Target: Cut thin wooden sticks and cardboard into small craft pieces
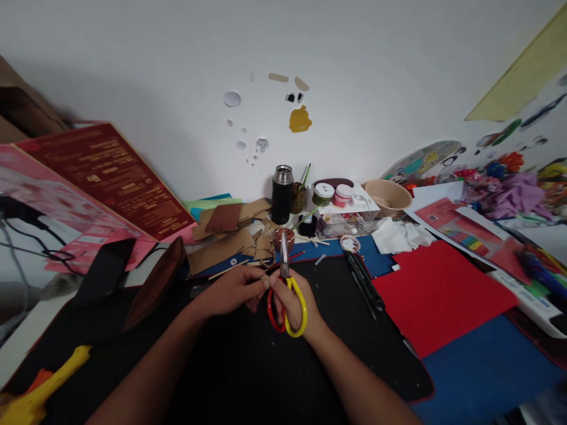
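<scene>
My right hand (301,304) is closed round a pair of scissors (284,268), which has one red and one yellow handle loop. The blades point up and away from me, toward the back of the desk. My left hand (233,290) is closed in a pinch close beside it, and the fingertips of both hands nearly meet. Between them shows a small tan piece (264,277), mostly covered by the fingers; its kind is too small to tell. Both hands are above a black mat (248,366). Just beyond lie torn cardboard scraps (225,251) and a brown paint jar (284,239).
A black thermos (282,198), paint jars (323,193) and a tan bowl (387,198) stand along the wall. Right are a utility knife (365,283) and red paper (443,298). Left are a brown leaf-shaped piece (155,286), a black phone-like slab (104,271) and a yellow object (57,383).
</scene>
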The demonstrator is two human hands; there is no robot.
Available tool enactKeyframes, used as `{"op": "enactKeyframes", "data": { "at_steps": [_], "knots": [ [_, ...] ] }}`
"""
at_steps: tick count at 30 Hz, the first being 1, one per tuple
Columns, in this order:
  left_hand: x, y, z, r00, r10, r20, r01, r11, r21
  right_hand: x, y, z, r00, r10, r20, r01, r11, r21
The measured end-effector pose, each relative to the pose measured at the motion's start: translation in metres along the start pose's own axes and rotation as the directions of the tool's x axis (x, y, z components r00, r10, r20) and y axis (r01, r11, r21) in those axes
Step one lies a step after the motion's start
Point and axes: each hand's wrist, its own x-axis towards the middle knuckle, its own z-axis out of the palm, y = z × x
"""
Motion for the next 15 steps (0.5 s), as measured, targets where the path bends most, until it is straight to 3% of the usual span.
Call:
{"op": "enactKeyframes", "data": {
  "at_steps": [15],
  "knots": [
    [-0.0015, 0.0029, 0.0004, 0.999, 0.047, -0.01, -0.048, 0.969, -0.243, 0.0024, -0.0035, -0.0043, 0.998, 0.014, 0.067, -0.026, 0.981, 0.191]
  ]
}}
